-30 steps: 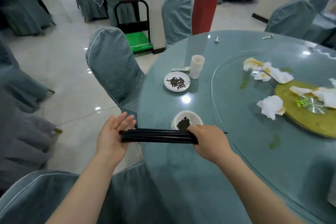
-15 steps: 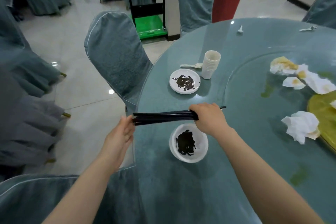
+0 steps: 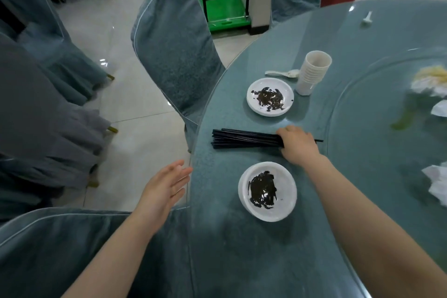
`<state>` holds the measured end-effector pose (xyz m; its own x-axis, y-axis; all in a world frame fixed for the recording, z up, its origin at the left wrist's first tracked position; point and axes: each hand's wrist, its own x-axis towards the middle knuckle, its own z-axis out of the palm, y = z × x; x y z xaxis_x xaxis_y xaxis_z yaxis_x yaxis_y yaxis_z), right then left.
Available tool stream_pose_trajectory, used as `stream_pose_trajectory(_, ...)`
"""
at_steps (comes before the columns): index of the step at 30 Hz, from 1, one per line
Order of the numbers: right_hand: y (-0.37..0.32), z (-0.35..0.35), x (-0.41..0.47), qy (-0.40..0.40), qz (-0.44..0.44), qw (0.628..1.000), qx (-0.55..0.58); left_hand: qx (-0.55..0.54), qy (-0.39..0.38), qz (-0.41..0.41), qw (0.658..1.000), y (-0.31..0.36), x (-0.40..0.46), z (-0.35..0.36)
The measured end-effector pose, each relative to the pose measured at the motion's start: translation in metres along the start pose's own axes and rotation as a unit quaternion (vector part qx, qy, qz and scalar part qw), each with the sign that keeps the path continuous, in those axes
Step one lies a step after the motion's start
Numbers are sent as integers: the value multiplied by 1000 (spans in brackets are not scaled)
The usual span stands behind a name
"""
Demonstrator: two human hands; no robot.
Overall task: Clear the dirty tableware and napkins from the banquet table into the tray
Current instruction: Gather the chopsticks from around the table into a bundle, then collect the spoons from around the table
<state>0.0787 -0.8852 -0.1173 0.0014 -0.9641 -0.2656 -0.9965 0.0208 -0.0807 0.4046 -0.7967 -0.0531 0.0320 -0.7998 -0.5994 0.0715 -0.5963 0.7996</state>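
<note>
A bundle of black chopsticks (image 3: 244, 138) lies flat on the teal banquet table (image 3: 242, 249), with my right hand (image 3: 298, 145) closed around its right end. My left hand (image 3: 162, 189) hovers open off the table's edge, empty, fingers apart. A white bowl with dark residue (image 3: 267, 191) sits just below the chopsticks. Beyond them stands a white plate with dark scraps (image 3: 270, 97). A stack of white cups (image 3: 312, 72) and a white spoon (image 3: 281, 74) are behind the plate. Crumpled napkins (image 3: 437, 184) lie at the right, blurred.
Covered chairs stand close: one (image 3: 174, 51) at the table's left edge, another (image 3: 72, 249) under my left arm. A green trolley (image 3: 226, 11) is on the floor behind. A glass turntable (image 3: 358, 116) fills the table's right. A small white spoon (image 3: 367, 18) lies far back.
The chopstick bundle has gone down onto the table between the plate and the bowl. My left hand has let go of its end and drawn back off the table edge.
</note>
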Motion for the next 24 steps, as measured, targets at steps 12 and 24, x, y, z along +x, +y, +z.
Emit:
stream_pose_trajectory(12,8,-9,-14,-9,-12,998,53,-19,15,-4,1000,-5,-11,-3)
stream_pose_trajectory(24,-22,-14,-177,166,108,888,415,-22,-66,26,997,1,-51,-6)
